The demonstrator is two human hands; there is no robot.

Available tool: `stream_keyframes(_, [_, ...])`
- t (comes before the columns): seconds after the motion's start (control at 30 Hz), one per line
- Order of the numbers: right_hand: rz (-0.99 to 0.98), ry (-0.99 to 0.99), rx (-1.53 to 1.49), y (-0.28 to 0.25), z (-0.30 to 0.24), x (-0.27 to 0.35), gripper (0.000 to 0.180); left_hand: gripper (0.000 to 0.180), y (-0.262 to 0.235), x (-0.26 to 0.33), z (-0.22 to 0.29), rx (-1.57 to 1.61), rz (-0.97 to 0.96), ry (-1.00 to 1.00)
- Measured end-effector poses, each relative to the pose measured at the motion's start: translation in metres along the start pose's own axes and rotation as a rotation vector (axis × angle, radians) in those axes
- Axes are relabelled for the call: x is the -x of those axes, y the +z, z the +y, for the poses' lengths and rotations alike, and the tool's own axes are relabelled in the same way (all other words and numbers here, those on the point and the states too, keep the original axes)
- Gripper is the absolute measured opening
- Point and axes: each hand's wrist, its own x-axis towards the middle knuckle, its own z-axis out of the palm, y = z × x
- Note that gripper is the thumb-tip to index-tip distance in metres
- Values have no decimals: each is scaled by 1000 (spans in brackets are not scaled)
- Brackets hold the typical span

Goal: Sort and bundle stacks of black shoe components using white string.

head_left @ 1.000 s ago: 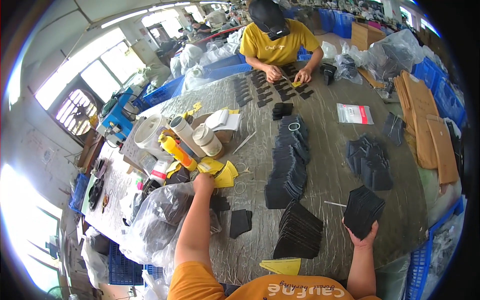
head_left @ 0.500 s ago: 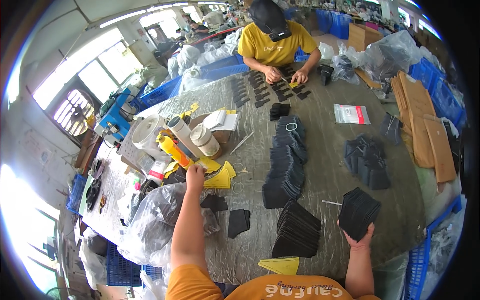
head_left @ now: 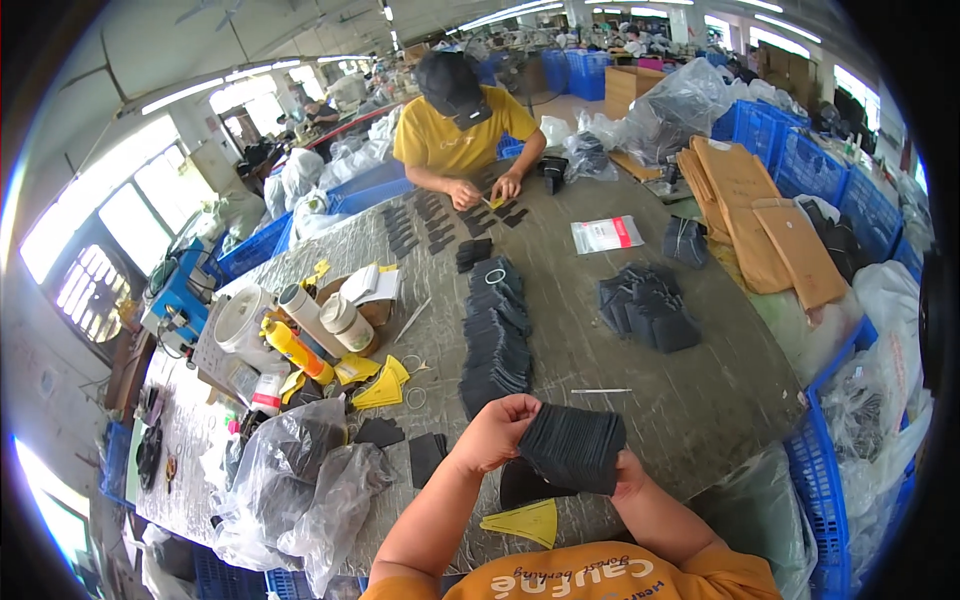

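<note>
Over the near part of the table I hold a thick stack of black cut fabric pieces (head_left: 572, 447), its layered edges showing. My left hand (head_left: 497, 432) pinches its left upper corner, and my right hand (head_left: 628, 474) grips its lower right side. Beneath it, partly hidden, lie more black pieces (head_left: 525, 486) beside a yellow curved template (head_left: 522, 522). Just beyond the stack runs a long row of overlapping black pieces (head_left: 495, 335) with a pale ring (head_left: 495, 277) on top. A thin white stick (head_left: 601, 390) lies right of that row.
Left are a yellow bottle (head_left: 297, 352), a white-lidded jar (head_left: 347, 325), yellow templates (head_left: 382, 388) and plastic bags (head_left: 290, 465). Right are another black pile (head_left: 648, 308), a clear packet (head_left: 607, 234), brown paper bundles (head_left: 745, 215) and blue crates (head_left: 820, 500). A co-worker (head_left: 465, 130) handles small black pieces opposite.
My left hand has left the yellow bottle and come to the black stack, now held in both hands. My right hand has brought the stack left and nearer. The view has shifted right.
</note>
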Motion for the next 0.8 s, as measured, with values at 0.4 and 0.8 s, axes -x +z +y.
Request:
stream_keyframes(0.4, [374, -89, 1171, 32, -46, 2, 82, 57, 39, 44, 64, -367, -345, 492])
stream_keyframes(0.8, [211, -213, -69, 58, -31, -16, 38, 9, 10, 12, -9, -244, 356, 146])
